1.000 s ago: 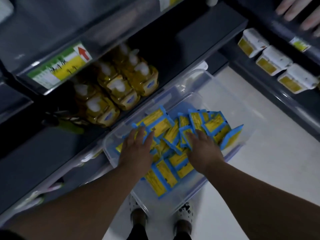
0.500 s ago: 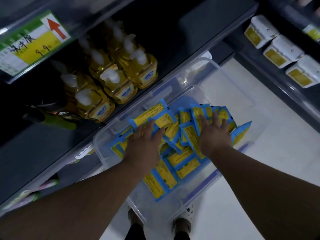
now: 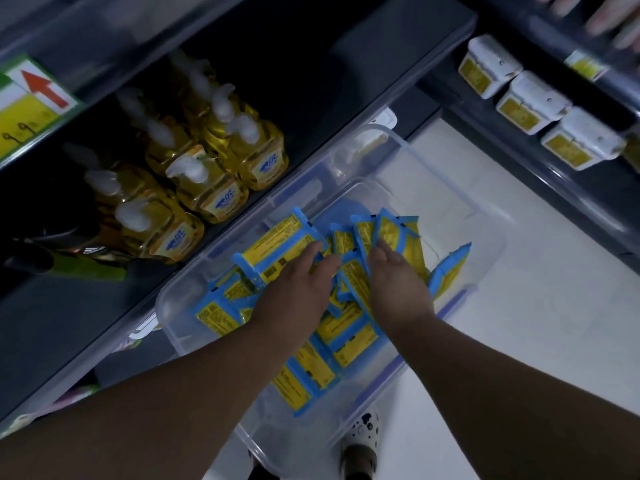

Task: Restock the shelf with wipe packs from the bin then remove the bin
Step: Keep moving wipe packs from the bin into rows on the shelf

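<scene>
two-handed dig in the bin [image 3: 464,216]: left hand [image 3: 294,292] curls round wipe packs [image 3: 349,341]; right hand [image 3: 398,285] fingers buried among them, grip unclear.

dim light falls on a pale smooth floor [image 3: 536,341] between dark shelf units [image 3: 381,64].

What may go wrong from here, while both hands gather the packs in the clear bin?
1. The left hand and right hand gather many loose blue-and-yellow wipe packs at once; some may slip out when lifted.
2. The yellow pump bottles stand near the dark shelf edge; a passing arm might knock them.
3. The clear plastic bin sits by the white shoe; a step might hit it.
</scene>
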A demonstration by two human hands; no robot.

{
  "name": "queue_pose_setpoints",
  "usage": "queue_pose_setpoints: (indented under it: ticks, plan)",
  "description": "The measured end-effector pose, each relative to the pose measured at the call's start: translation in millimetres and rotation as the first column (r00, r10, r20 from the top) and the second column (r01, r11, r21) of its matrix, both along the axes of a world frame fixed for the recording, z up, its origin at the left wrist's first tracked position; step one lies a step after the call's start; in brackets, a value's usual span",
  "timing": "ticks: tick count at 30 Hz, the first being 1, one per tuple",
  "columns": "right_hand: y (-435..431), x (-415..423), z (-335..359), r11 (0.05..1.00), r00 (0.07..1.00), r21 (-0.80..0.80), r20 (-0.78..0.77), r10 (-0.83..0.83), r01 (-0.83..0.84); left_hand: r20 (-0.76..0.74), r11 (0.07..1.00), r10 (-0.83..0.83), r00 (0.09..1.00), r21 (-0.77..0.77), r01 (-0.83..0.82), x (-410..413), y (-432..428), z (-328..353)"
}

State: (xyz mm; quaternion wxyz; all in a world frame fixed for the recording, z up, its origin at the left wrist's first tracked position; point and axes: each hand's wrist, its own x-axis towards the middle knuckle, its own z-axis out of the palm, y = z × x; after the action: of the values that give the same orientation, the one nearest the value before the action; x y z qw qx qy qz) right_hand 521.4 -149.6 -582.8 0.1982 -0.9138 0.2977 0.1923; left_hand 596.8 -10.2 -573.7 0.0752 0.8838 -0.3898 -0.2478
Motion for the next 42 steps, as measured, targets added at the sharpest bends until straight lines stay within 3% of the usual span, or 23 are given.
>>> queue_pose_setpoints:
  ticks: [4, 11, 15, 19, 23, 29, 35, 42]
  plan:
    - [5.5, -5.8, 10.3, 0.999, 0.997, 0.036, 0.075, -0.018, 0.015, -0.027, 0.998, 0.011, 1.000, -0.057, -0.013, 8.4, 1.1, 3.6]
    - [2.9, -7.6, 42.1, 0.980, 0.935, 0.113, 0.299, -0.191, 0.164, -0.048, 0.996, 0.053, 0.997, -0.063, -0.056, 19.8, 8.0, 51.1]
    - [11.6, 2.6, 94.7, 0.918, 0.787, 0.249, 0.474, -0.394, 0.310, -0.061, 0.936, 0.172, 0.983, -0.301, -0.183, 27.2, 14.0, 97.6]
    - [23.2, 9.1, 160.5, 0.817, 0.594, 0.453, 0.565, -0.572, 0.356, -0.125, 0.844, 0.291, 0.948, -0.433, -0.316, 39.1, 24.0, 157.5]
    - [35.3, 13.3, 222.6, 0.645, 0.427, 0.689, 0.500, -0.753, 0.331, -0.132, 0.790, 0.346, 0.929, -0.493, -0.364, 45.9, 34.9, 218.4]
    - [57.1, 4.1, 300.7, 0.488, 0.308, 0.853, 0.420, -0.853, 0.186, -0.198, 0.624, 0.467, 0.862, -0.618, -0.479, 32.8, 57.6, 291.5]
    - [83.3, -36.2, 358.3, 0.253, 0.316, 0.965, 0.263, -0.911, -0.073, -0.262, 0.438, 0.591, 0.762, -0.690, -0.577, -5.6, 98.3, 346.9]
    - [111.8, -95.0, 402.0, 0.027, 0.369, 0.964, 0.127, -0.921, -0.263, -0.289, 0.269, 0.694, 0.659, -0.745, -0.610, -74.7, 144.9, 401.3]
